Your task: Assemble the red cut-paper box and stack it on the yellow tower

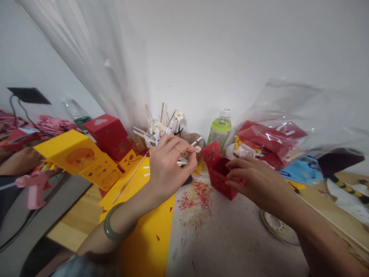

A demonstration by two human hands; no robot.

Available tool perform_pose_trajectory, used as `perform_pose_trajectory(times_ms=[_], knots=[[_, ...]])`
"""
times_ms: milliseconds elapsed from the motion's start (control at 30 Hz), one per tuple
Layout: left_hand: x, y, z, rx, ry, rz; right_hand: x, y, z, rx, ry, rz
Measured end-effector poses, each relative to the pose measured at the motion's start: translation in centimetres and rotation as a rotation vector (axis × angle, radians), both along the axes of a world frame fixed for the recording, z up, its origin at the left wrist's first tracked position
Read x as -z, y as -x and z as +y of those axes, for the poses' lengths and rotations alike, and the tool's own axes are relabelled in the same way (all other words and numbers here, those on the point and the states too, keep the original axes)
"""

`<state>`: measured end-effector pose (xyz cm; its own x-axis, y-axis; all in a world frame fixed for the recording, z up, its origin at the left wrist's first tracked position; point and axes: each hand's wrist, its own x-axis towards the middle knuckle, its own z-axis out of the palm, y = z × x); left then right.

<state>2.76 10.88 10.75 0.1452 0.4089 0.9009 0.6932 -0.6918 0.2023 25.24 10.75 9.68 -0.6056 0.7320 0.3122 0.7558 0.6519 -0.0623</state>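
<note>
My left hand point(170, 169) is raised over the yellow sheet, its thumb and forefinger closed in a pinch. Whatever lies between those fingertips is too small or hidden to make out. To the right, a small red paper box point(221, 188) with a cut-out flap standing up sits on the worktop. My right hand point(253, 181) grips this box at its right side, fingers over the open top. A yellow card sheet point(144, 238) lies beneath my left forearm, with white strips and a thin wooden stick point(129, 181) on it.
Folded yellow box point(80, 157) and red box point(109, 134) stand left. Behind are a cup of sticks point(164, 127) and a green-labelled bottle point(220, 129). Tape roll point(278, 225) and plastic bag point(288, 111) are right. Another person's arm point(17, 161) is beside a pink glue gun point(34, 186).
</note>
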Motion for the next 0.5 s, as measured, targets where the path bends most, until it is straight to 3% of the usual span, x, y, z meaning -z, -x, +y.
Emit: perform_pose_trajectory(times_ms=[67,200,367,500], knots=[[-0.1,-0.2,-0.3,0.081,0.026,0.017,-0.3,-0.1,-0.3,0.017,0.011,0.017],[0.0,-0.8,-1.0,0.253,0.081,0.050,-1.4,0.3,-1.6,0.123,0.012,0.281],[0.4,-1.5,-1.8,0.420,0.110,0.066,-2.4,2.1,-3.2,-0.040,0.175,0.487],[0.3,-1.5,-2.0,0.451,0.132,0.014,-2.8,1.6,-3.7,-0.013,0.113,0.503]])
